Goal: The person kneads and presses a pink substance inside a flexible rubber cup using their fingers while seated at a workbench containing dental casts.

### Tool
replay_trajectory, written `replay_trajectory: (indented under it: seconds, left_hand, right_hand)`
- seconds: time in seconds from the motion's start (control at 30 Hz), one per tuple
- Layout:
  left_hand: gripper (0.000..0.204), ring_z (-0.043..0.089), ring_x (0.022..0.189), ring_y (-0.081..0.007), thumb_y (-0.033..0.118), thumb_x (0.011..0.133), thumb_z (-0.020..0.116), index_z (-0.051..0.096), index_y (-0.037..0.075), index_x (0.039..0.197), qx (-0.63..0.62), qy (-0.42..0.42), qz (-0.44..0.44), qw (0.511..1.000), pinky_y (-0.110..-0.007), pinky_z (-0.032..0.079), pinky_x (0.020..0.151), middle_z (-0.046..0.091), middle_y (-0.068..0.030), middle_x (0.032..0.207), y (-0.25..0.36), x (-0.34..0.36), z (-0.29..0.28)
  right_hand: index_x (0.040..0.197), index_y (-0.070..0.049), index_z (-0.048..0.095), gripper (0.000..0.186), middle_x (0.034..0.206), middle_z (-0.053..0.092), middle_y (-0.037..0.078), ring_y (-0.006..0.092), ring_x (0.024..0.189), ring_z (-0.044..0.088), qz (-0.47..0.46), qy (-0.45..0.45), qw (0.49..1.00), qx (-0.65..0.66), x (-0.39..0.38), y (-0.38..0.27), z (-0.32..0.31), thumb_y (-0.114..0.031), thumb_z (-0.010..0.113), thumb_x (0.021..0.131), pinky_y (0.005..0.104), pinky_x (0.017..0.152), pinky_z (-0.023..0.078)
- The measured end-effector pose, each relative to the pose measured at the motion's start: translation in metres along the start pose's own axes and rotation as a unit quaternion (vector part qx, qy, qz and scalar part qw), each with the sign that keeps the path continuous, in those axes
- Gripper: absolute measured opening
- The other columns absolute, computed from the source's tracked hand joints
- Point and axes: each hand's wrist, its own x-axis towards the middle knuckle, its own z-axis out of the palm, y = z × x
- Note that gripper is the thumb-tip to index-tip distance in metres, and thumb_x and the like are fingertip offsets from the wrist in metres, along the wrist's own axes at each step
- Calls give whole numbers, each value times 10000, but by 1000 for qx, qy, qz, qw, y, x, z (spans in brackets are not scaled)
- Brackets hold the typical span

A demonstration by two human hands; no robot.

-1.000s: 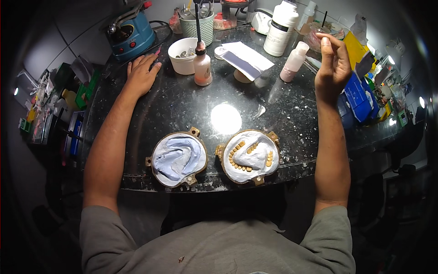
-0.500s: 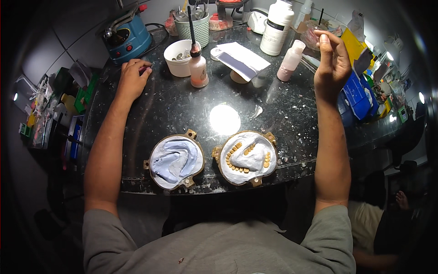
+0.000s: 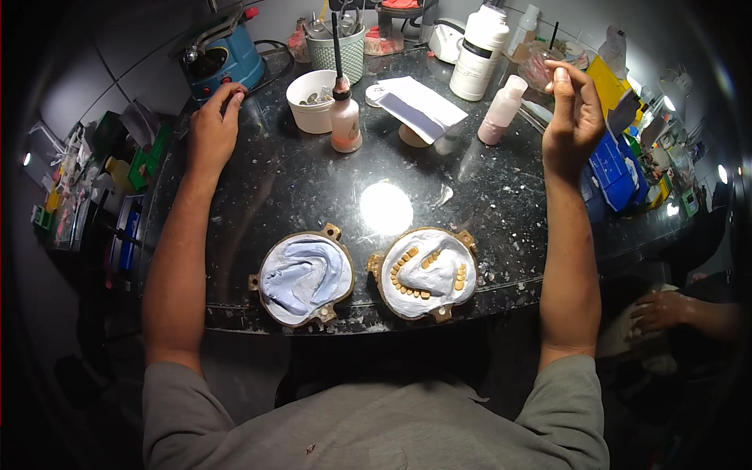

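Flask halves, 2 of them, brass-coloured: L mold (image 3: 306,278) & R mold (image 3: 425,276) sit side by side, lower middle of frame, near the front edge of the counter (image 3: 282,192). Both face up & packed w/ white plaster; L mold shows a bluish arch-shaped hollow, R mold has yellow teeth (image 3: 424,294) set in 3 groups. So filling looks done; halves lie apart, not joined, & no hand's on either.

L hand (image 3: 214,133), upper left, is loosely bent, fingertips at or just by the red knob (image 3: 226,80) of a blue device (image 3: 241,59); can't tell if touching or gripping anything. R hand (image 3: 574,117), upper right, is raised w/ thumb & index together; can't tell if anything small's btw them.

Obstacles, upper middle btw the hands: white tub (image 3: 304,118) w/ bits inside, dropper bottle (image 3: 345,131), folded card (image 3: 429,108), pinkish bottle (image 3: 501,113), tall white bottle (image 3: 474,59). Blue bin (image 3: 615,168) is just beside R wrist, far right. Co-worker's hand (image 3: 656,309) shows lower right, well apart.
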Motion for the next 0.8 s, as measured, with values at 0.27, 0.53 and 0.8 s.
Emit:
replay_trajectory:
  seconds: [0.27,0.53,0.8]
  left_hand:
    - [178,713,916,-128,140,1000,587,688,61,1123,-94,26,10,995,-276,564,713,744,-91,968,27,-4,-7]
    - [216,694,925,-107,188,1002,614,704,70,1159,-117,0,-8,993,-229,515,752,743,-23,988,46,-8,-22]
    - [265,658,958,-93,60,903,721,698,50,1166,-152,-31,7,988,-247,508,866,715,-37,1017,52,-25,-18]
  right_hand:
    - [1017,-41,730,184,823,673,5,72,753,584,6,-8,1000,4,-1,4,0,-143,584,973,217,696,452]
    - [1012,-27,724,185,814,656,11,69,752,577,7,-8,1000,9,-1,1,1,-145,587,974,217,695,450]
    - [1009,-26,720,184,798,639,4,68,749,565,19,-20,1000,8,-1,2,-1,-143,583,975,216,700,443]
